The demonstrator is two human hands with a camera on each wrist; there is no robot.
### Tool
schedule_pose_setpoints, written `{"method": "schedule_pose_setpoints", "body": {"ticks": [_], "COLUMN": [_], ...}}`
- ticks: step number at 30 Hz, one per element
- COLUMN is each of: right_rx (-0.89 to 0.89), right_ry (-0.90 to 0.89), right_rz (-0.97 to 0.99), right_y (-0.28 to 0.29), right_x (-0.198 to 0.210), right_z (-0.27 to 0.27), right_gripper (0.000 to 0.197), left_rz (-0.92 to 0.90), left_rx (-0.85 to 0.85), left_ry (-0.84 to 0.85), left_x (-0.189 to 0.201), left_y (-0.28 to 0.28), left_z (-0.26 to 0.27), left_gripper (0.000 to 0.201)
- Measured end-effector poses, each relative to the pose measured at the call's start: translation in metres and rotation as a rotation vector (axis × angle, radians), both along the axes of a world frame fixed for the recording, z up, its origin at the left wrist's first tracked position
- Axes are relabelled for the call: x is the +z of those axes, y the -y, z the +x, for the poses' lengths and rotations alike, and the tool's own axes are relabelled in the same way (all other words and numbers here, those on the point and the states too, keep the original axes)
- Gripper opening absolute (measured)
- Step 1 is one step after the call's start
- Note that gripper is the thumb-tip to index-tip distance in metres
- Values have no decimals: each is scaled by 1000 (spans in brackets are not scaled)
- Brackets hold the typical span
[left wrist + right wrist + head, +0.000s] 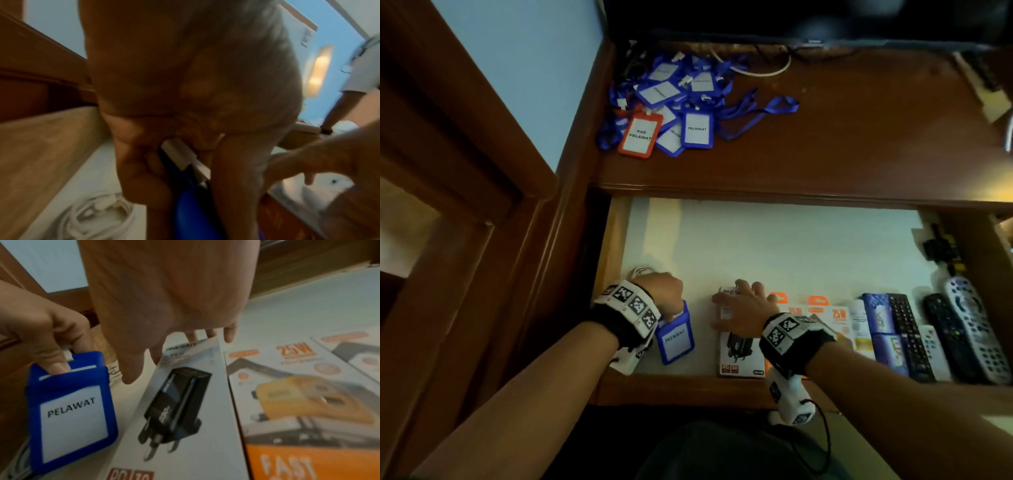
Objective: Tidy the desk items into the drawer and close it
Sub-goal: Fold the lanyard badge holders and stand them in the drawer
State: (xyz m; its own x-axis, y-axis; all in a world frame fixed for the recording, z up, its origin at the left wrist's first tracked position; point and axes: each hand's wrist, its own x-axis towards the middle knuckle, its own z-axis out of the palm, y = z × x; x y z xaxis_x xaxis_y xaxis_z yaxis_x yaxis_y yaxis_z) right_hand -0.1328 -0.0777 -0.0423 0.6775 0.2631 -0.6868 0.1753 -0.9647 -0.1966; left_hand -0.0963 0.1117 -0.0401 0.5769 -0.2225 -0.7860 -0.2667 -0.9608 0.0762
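Note:
The drawer stands pulled out, lined in white. At its front left my left hand pinches the top of a blue badge holder marked PELAWAT, which hangs tilted over the lining. The right wrist view shows the thumb and fingers of that left hand curled on the top edge of the blue badge holder. My right hand lies open, its fingers spread over the far end of a white charger box with a black plug pictured on it. A pile of badge holders with blue lanyards lies on the desk's back left.
Orange-and-white charger boxes, blue packets and several remotes fill the drawer's front right. A coiled white cable sits behind my left hand. An orange badge holder fronts the pile. A dark screen stands at the desk's back.

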Motion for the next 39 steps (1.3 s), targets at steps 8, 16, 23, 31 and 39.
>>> {"method": "schedule_pose_setpoints", "body": {"ticks": [8,16,23,31,39], "right_rx": [-119,-155,-173,-224,-202], "right_ry": [112,116,91,-3,-34], "right_rz": [-15,6,14,4,13], "right_y": [-13,-5,-4,-8,-5], "right_x": [-10,-13,-11,-7,-9], "right_z": [-11,-10,-9,1,4], "right_gripper": [38,38,50,47,45], "left_rz": [-91,-170,-204,-109,-164], "left_rx": [-62,-82,-82,83,318], "left_ry": [-78,-6,111,187,-4], "left_x": [-24,-47,-54,-49,-47], "left_y": [28,38,43,39,50], "left_z": [-3,-10,-14,-29,-37], "left_gripper": [11,23,30,43,53]}}
